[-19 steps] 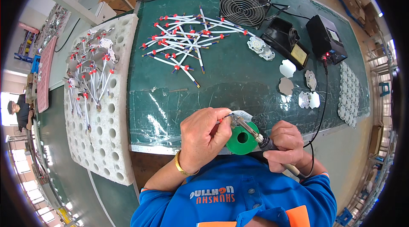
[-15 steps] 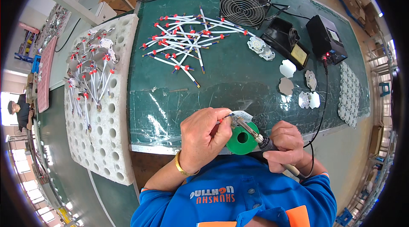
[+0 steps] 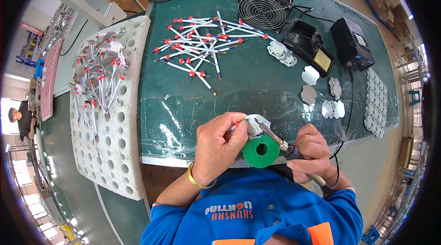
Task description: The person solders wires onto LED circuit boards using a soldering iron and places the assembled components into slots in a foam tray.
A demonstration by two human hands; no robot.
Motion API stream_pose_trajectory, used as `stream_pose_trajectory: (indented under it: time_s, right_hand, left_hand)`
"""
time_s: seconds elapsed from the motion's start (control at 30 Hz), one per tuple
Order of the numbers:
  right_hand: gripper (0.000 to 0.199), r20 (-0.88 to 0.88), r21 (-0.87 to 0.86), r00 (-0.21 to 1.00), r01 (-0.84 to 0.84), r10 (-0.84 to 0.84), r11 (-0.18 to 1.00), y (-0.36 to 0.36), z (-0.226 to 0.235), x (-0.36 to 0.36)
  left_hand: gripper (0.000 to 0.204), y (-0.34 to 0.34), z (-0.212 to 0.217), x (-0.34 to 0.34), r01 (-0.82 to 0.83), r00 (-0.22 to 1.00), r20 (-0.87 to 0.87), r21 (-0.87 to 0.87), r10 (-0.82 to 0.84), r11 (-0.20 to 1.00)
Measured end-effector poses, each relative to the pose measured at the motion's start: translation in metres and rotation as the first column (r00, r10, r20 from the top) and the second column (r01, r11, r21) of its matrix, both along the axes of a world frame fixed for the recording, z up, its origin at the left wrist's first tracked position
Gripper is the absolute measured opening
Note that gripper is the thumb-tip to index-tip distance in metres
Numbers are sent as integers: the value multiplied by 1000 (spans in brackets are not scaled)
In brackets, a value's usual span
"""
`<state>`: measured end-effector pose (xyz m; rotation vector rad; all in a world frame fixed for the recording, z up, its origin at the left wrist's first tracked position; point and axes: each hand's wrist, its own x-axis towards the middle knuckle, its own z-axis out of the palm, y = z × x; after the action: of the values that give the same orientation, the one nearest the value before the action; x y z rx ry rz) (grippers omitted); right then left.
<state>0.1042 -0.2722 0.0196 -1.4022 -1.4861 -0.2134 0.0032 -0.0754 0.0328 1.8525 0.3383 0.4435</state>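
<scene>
My left hand point(image 3: 219, 141) is closed, pinching a short white cable point(image 3: 232, 128) with a red ring, most of it hidden by the fingers. Just beyond the fingertips sits a small LED board point(image 3: 257, 126); whether the fingers also touch it I cannot tell. Wrapped in my right hand point(image 3: 310, 153) is a soldering iron point(image 3: 290, 150), its metal tip slanting up-left to the board's right part. Below the board is a green spool point(image 3: 260, 154) with a dark centre hole, at the table's front edge.
A pile of white cables point(image 3: 202, 42) lies beyond my hands. To the left, a foam block point(image 3: 110, 153) bears cabled boards. Far right are a fan point(image 3: 262, 10), an iron stand point(image 3: 305, 42), a black power box point(image 3: 351, 42), loose boards point(image 3: 334, 88) and a board panel point(image 3: 375, 102).
The soldering iron's tip has lifted and shifted slightly right along the board. The board now shows more of its face, and my left fingers have moved slightly up and left.
</scene>
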Motion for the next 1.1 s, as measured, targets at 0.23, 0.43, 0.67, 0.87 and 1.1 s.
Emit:
stream_pose_trajectory:
  time_s: [0.23, 0.43, 0.67, 0.87, 1.1]
  right_hand:
    - [34, -37, -1, 998, 54, -54, 999, 7, 4, 3]
    - [30, -46, -25, 999, -21, 19, 999, 11, 8, 3]
    - [27, -85, -11, 996, -33, 32, 999, 12, 6, 2]
    - [29, -122, 33, 992, -17, 21, 999, 14, 0, 5]
    - [28, -153, 19, 988, -7, 10, 1000, 14, 3, 4]
  left_hand:
    - [9, 0, -5, 2, 22, 998, -54, -175, -32, 984]
    - [11, 3, 0, 0, 17, 996, -82, -102, -25, 995]
    - [9, 0, -1, 2, -6, 1000, 0, -25, 6, 1000]
    - [9, 3, -2, 0, 23, 1000, -4, 6, -23, 1000]
    - [9, 1, -2, 2, 11, 998, -54, -24, -13, 1000]
